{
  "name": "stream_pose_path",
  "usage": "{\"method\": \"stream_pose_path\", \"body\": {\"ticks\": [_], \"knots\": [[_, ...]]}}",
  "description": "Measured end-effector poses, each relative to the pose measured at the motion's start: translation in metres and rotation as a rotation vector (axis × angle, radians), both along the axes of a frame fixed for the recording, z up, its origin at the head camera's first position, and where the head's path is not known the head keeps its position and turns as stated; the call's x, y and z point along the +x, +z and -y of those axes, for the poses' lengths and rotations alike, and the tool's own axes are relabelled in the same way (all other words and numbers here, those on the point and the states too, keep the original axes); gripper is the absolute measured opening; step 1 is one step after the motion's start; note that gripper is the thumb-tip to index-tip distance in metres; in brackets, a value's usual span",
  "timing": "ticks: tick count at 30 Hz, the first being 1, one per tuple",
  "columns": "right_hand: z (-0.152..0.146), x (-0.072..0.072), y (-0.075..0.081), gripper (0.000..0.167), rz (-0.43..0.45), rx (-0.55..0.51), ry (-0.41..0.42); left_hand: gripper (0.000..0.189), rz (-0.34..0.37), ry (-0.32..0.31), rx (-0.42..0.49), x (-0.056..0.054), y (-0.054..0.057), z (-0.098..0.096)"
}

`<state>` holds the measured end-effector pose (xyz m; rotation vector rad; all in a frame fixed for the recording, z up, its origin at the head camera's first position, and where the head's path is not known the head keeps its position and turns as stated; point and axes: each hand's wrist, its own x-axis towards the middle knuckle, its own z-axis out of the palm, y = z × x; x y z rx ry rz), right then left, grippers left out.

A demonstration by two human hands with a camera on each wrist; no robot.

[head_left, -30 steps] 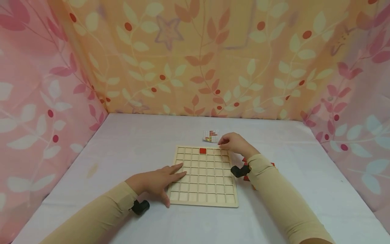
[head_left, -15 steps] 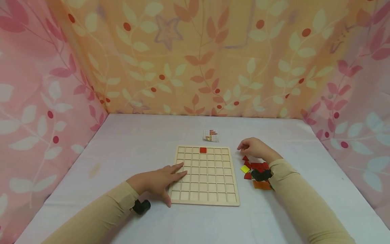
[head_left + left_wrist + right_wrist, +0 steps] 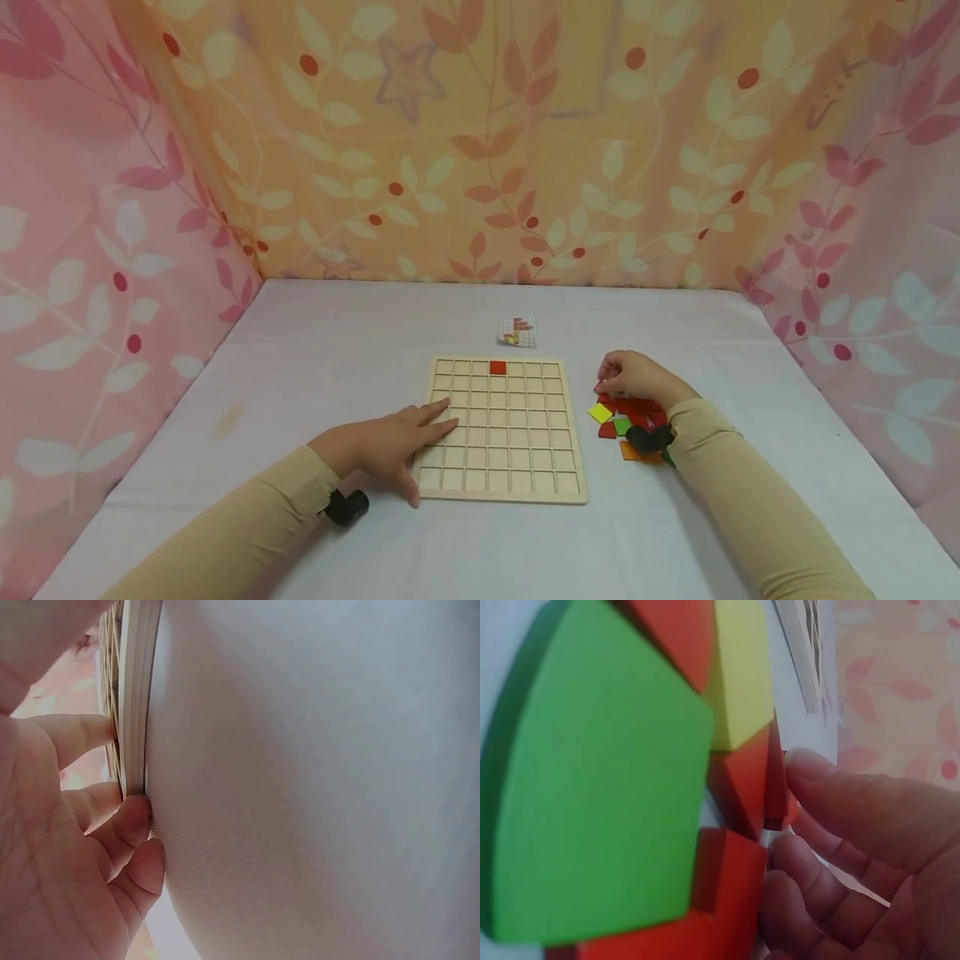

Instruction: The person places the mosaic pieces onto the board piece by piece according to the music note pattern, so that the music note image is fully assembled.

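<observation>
A pale wooden grid board (image 3: pixel 517 433) lies mid-table, with one red square tile (image 3: pixel 498 367) in its top row. My left hand (image 3: pixel 382 446) rests spread on the board's left side, two fingers across its squares and the thumb by the lower corner. In the left wrist view fingertips (image 3: pixel 135 817) touch the board's edge (image 3: pixel 139 697). My right hand (image 3: pixel 637 377) pinches a small red triangular block (image 3: pixel 598 387) between thumb and fingers at the far end of the loose pile. Seen from the right wrist, that red block (image 3: pixel 777 784) meets the thumb tip.
Beside the board lie loose blocks: a yellow one (image 3: pixel 600 413), a green one (image 3: pixel 622 427), an orange one (image 3: pixel 632 452) and several red ones (image 3: pixel 637 406), partly under the right wrist. A small printed pattern card (image 3: pixel 517 332) lies behind the board. Patterned curtains (image 3: pixel 480 150) enclose the white table.
My right hand has left the board's top right corner, moved right to the loose blocks, and taken hold of the red triangular block. The left hand has stayed on the board.
</observation>
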<state>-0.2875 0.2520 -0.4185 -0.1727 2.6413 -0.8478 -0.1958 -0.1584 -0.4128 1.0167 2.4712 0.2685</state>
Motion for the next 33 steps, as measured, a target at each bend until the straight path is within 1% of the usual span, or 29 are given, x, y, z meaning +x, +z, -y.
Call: {"method": "stream_pose_path", "body": {"ticks": [4,6,8,10,18,24,28,33], "knots": [[0.000,-0.001,-0.002,0.020,0.004,-0.025,-0.008,0.114,-0.002,-0.004,0.002,0.000,0.000,0.000],[-0.001,-0.001,-0.002,0.019,0.007,-0.026,-0.002,0.114,-0.004,-0.008,0.002,0.000,0.000,0.000],[-0.001,-0.001,-0.002,0.018,0.017,-0.027,-0.022,0.114,-0.006,-0.012,0.002,0.000,0.000,0.000],[-0.002,-0.001,-0.002,0.017,0.016,-0.026,-0.023,0.114,-0.007,-0.014,0.002,-0.001,0.000,-0.001],[-0.001,0.000,-0.006,0.013,-0.018,-0.015,0.030,0.114,0.019,0.003,-0.013,0.001,0.000,-0.002],[0.000,0.000,-0.004,0.010,0.011,0.005,0.045,0.114,0.010,-0.006,-0.023,0.002,0.001,0.000],[0.002,-0.001,0.002,0.009,0.027,-0.010,0.022,0.114,-0.006,-0.008,-0.026,0.000,0.002,0.000],[0.005,-0.004,0.009,0.012,0.056,-0.037,-0.042,0.114,0.003,-0.015,-0.020,-0.002,0.003,-0.002]]}}
